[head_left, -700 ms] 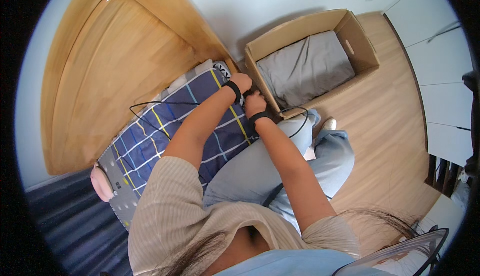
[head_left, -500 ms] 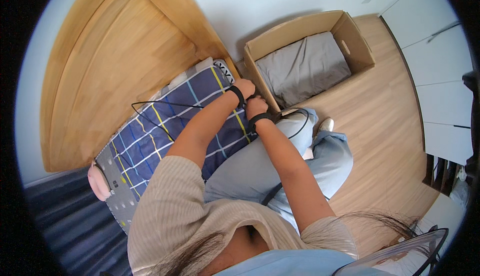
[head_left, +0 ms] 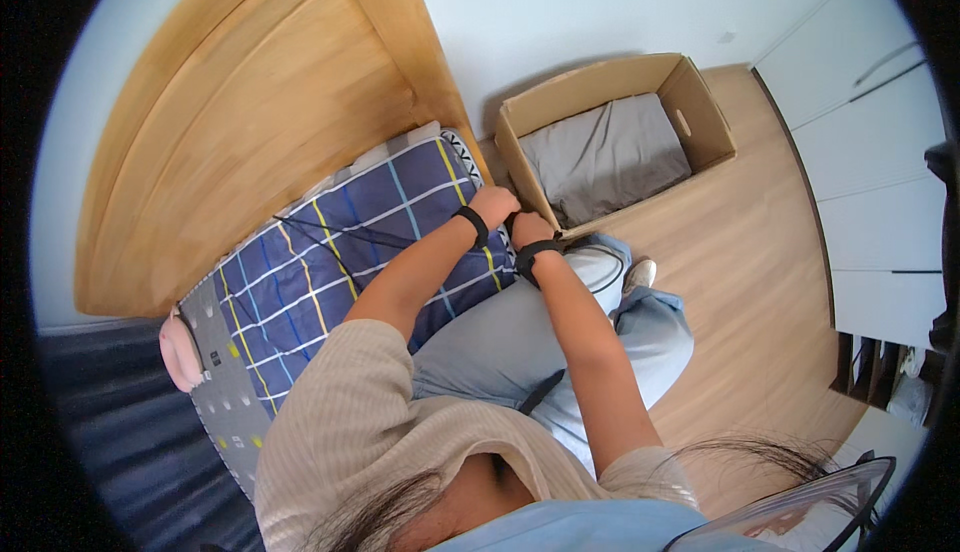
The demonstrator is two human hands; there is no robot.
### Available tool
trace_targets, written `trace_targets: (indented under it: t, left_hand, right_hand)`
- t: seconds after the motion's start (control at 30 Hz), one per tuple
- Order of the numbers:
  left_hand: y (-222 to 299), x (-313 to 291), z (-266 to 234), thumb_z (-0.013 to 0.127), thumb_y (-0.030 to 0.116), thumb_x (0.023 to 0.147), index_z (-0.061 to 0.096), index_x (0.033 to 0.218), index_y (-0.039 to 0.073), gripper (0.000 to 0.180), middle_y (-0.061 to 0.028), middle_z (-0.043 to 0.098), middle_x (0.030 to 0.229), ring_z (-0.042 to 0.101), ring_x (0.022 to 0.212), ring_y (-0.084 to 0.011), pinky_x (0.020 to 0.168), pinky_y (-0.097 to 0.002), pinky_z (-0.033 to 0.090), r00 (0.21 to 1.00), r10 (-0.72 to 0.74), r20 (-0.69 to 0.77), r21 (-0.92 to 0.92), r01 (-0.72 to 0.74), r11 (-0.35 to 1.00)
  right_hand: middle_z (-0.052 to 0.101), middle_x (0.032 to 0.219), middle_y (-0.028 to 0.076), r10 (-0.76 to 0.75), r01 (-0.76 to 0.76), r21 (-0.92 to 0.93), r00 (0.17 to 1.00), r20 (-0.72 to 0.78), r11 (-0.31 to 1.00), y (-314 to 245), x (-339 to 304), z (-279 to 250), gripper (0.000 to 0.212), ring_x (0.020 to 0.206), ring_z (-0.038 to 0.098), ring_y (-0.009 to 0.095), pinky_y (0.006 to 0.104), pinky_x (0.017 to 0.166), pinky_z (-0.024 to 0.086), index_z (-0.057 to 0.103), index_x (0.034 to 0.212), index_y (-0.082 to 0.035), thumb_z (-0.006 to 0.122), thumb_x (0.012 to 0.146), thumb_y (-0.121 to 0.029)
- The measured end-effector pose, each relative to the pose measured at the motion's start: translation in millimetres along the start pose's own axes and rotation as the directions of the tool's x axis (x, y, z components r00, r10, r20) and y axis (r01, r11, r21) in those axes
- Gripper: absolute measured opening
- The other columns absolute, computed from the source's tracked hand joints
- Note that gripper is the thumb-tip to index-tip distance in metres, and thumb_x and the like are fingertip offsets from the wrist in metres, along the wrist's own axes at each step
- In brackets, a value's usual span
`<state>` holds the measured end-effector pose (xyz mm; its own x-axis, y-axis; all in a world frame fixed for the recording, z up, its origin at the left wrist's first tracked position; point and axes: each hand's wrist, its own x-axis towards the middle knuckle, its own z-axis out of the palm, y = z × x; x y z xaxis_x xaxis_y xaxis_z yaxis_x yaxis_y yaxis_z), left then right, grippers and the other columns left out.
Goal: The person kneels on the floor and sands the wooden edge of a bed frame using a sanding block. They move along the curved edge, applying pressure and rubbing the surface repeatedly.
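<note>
My left hand [head_left: 495,205] and my right hand [head_left: 533,230] are close together at the right edge of a blue checked quilt [head_left: 370,212], beside a cardboard box [head_left: 517,162]. Both look curled closed. A small dark bit shows between them, but their fingers are mostly hidden, so what they grip cannot be made out. Each wrist wears a black band. A thin black cable [head_left: 330,232] runs over the quilt toward my left forearm, and another dark loop hangs beside my right wrist.
A folded grey cloth [head_left: 610,157] lies inside the box. Behind the quilt rises a wooden headboard [head_left: 270,92]. A pink rounded object [head_left: 181,352] rests on the grey patterned sheet [head_left: 215,362]. White cabinets [head_left: 880,202] line the right side, above wood flooring [head_left: 745,262].
The view has shifted, with the box appearing lower. My hands stay together by the quilt's edge, the left one turned slightly. The cable on the quilt has changed shape, its raised loop now flatter.
</note>
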<state>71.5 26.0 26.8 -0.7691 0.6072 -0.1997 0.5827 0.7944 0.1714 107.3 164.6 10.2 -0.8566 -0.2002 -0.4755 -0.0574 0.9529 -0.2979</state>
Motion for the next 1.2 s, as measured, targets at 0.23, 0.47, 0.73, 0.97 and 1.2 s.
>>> trace_targets:
  t: [0.23, 0.47, 0.73, 0.97, 1.2]
  left_hand:
    - [-18.7, -21.5, -40.9, 0.058, 0.006, 0.085, 0.08, 0.103, 0.01, 0.029, -0.0112, 0.077, 0.105, 0.071, 0.1, -0.0325, 0.088, -0.0427, 0.055, 0.921, 0.003, -0.391, -0.205, -0.09, 0.975]
    - [5.1, -52.2, -81.4, 0.066, -0.001, 0.083, 0.077, 0.108, 0.007, 0.029, -0.0133, 0.075, 0.1, 0.068, 0.09, -0.0338, 0.081, -0.0422, 0.055, 0.845, -0.146, -0.515, -0.386, -0.076, 0.919]
    - [35.5, -92.8, -104.6, 0.075, 0.008, 0.089, 0.076, 0.116, 0.009, 0.027, -0.0134, 0.074, 0.098, 0.069, 0.083, -0.0263, 0.076, -0.0359, 0.055, 0.784, -0.438, -0.439, -0.667, 0.042, 0.744]
    - [53.8, -115.6, -129.2, 0.078, 0.007, 0.086, 0.076, 0.113, 0.006, 0.027, -0.0125, 0.076, 0.102, 0.073, 0.091, -0.0245, 0.081, -0.0333, 0.056, 0.744, -0.485, -0.459, -0.747, -0.029, 0.664]
    - [68.5, -114.0, -142.7, 0.077, 0.001, 0.088, 0.073, 0.117, 0.001, 0.029, -0.0098, 0.077, 0.109, 0.073, 0.101, -0.0173, 0.09, -0.0299, 0.056, 0.742, -0.488, -0.459, -0.811, -0.127, 0.571]
  right_hand:
    - [0.066, 0.118, 0.028, -0.098, 0.12, 0.116, 0.979, -0.18, 0.986, 0.0, -21.4, -38.4, 0.026, 0.104, 0.068, 0.043, 0.0472, 0.09, 0.057, 0.074, 0.109, 0.0, 0.063, 0.086, -0.005]
    - [0.065, 0.116, 0.026, -0.084, 0.229, 0.308, 0.904, -0.419, 0.923, 5.4, -63.4, -62.0, 0.042, 0.108, 0.064, 0.045, 0.0489, 0.094, 0.054, 0.07, 0.125, -0.007, 0.062, 0.084, 0.0]
    - [0.067, 0.104, 0.022, -0.141, 0.418, 0.356, 0.79, -0.597, 0.836, 7.3, -93.9, -81.2, 0.039, 0.104, 0.063, 0.042, 0.0484, 0.091, 0.051, 0.073, 0.116, -0.005, 0.057, 0.083, 0.008]
    - [0.066, 0.101, 0.021, -0.216, 0.549, 0.361, 0.726, -0.653, 0.753, 3.6, -120.9, -103.4, 0.042, 0.1, 0.062, 0.042, 0.0472, 0.089, 0.051, 0.073, 0.115, -0.003, 0.055, 0.08, 0.012]
    - [0.067, 0.103, 0.019, -0.201, 0.53, 0.416, 0.763, -0.614, 0.739, 14.3, -136.3, -118.8, 0.044, 0.099, 0.064, 0.04, 0.0422, 0.089, 0.053, 0.073, 0.118, -0.005, 0.059, 0.081, 0.014]
